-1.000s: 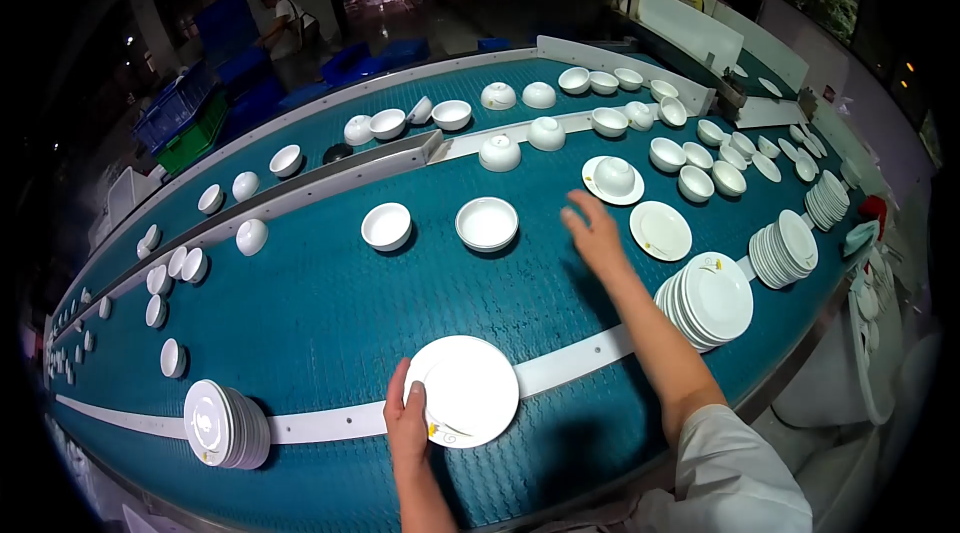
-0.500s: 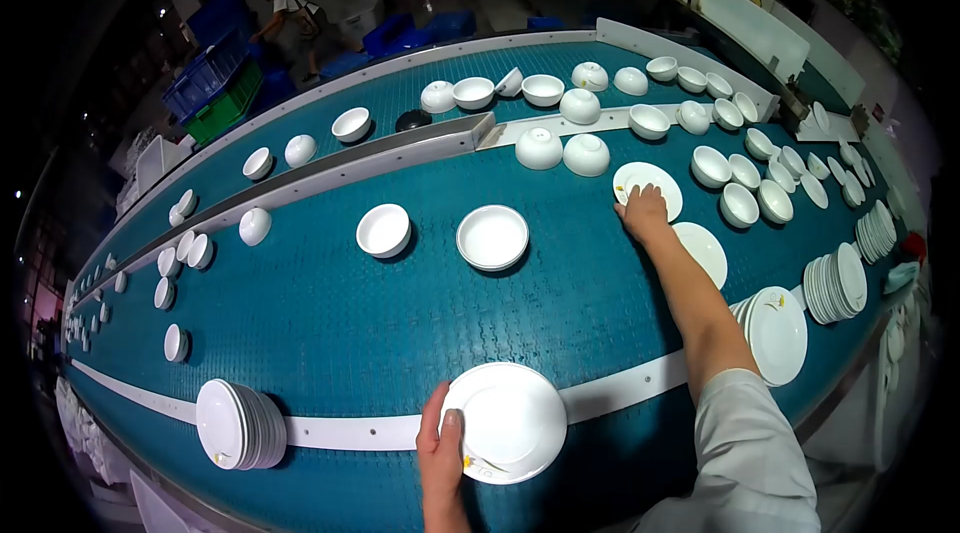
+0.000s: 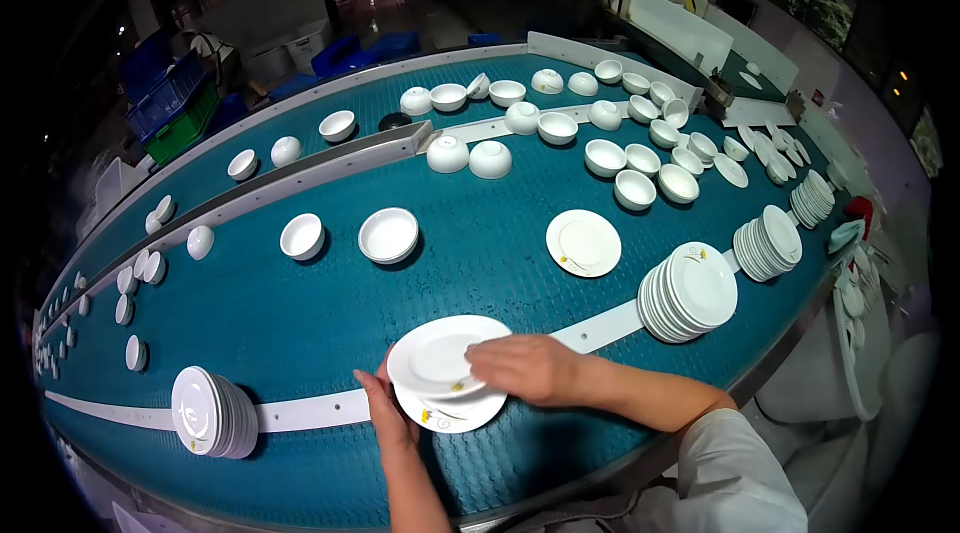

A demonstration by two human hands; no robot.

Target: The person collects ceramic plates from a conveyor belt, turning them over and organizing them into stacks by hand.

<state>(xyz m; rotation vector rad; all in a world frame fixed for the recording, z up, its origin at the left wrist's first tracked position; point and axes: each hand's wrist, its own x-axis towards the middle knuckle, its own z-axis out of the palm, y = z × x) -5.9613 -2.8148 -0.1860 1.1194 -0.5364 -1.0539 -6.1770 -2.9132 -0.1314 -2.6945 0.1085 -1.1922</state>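
Above the front of the belt, my right hand grips a white plate by its right side, thumb or fingers over the rim. This plate overlaps a second white plate with a yellow flower on its rim, just below it. My left hand holds the lower plate at its left edge; its thumb sticks out and its other fingers are partly hidden behind the plates. Another flowered plate lies flat on the belt, up and right of my hands.
Plate stacks stand at left and right along the white divider strip. Two upright bowls sit mid-belt. Several more bowls crowd the far right. Blue and green crates stand behind the teal belt.
My right hand has brought a plate from the belt back to the one in my left hand. The camera view has turned right, so the belt's contents appear shifted left.
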